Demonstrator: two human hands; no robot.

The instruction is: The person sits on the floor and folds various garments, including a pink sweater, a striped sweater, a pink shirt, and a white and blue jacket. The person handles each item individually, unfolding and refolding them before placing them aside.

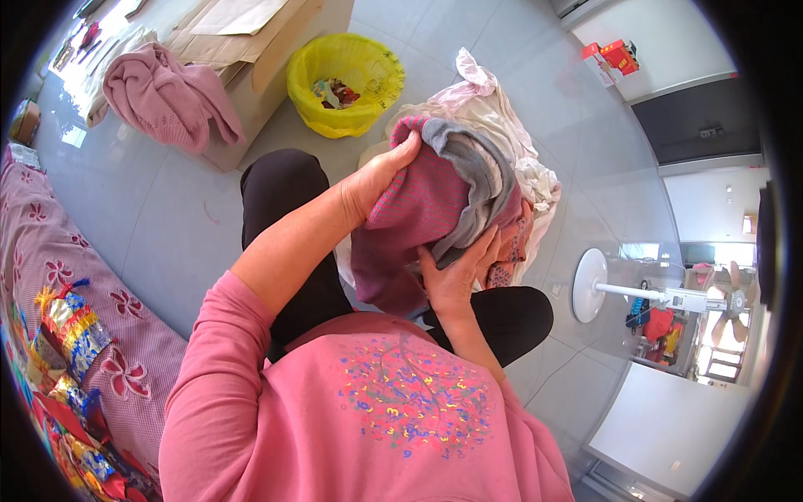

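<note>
A bundled knit garment [420, 201], pink and grey patterned with a grey edge, is held up between both hands above my lap. My left hand [392, 160] grips its upper left side, thumb over the top of the fabric. Lower down on the right, my right hand [457, 273] holds the grey edge [480, 163] with fingers and thumb spread around it. Behind the garment lies a heap of white and pale pink cloth [495, 116] on the floor. An orange patterned cloth [511, 248] shows just beyond my right fingers. The garment's underside is partly hidden.
A yellow-lined bin [345, 85] with scraps inside stands ahead, beside a cardboard box [270, 81] with a pink knit garment [166, 97] draped over it. To the left is a flower-patterned fabric cover [125, 304] bearing colourful cloth pieces [75, 326]. A white pedestal fan [590, 285] stands right.
</note>
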